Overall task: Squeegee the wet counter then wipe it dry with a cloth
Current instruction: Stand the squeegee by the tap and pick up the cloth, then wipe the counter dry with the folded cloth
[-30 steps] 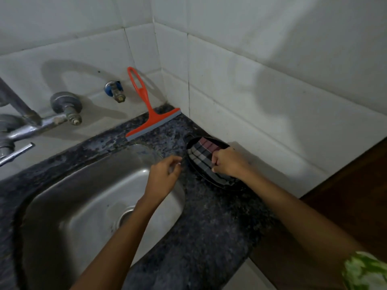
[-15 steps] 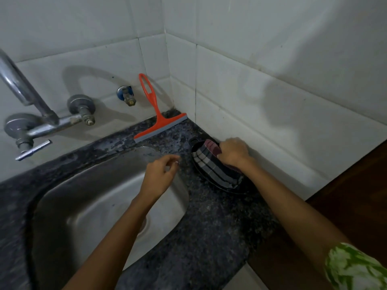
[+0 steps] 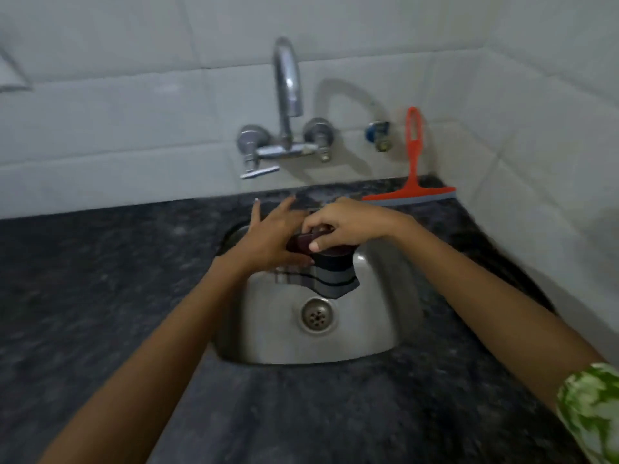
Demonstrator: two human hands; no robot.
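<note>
Holding the striped cloth (image 3: 330, 276) over the steel sink (image 3: 375, 329), both hands meet above the basin's far half. The right hand (image 3: 348, 226) grips the bunched upper end of the cloth, fingers curled down over it and the thumb pressed against its near side. The left hand (image 3: 271, 236) lies against the cloth from the left, fingers extended toward the back wall and the palm touching the fabric; whether its thumb curls round the cloth cannot be told, since the right hand and the fabric cover it. The lower part of the cloth hangs free below the hands, its grey and dark bands showing, with its bottom edge just above the drain (image 3: 316, 317).

The dark speckled surface (image 3: 100, 279) surrounds the sink on all sides. The orange squeegee (image 3: 413, 182) stands at the back right, its blade resting on the surface along the wall and its handle leaning upright against the white tiles. It is apart from both hands. A chrome tap (image 3: 286, 95) is mounted on the wall behind the sink, its spout arching forward, and a small blue-bodied valve (image 3: 378, 135) sits on the wall between the tap and the squeegee handle. A green-and-white patterned sleeve (image 3: 593, 410) shows at the lower right edge.
</note>
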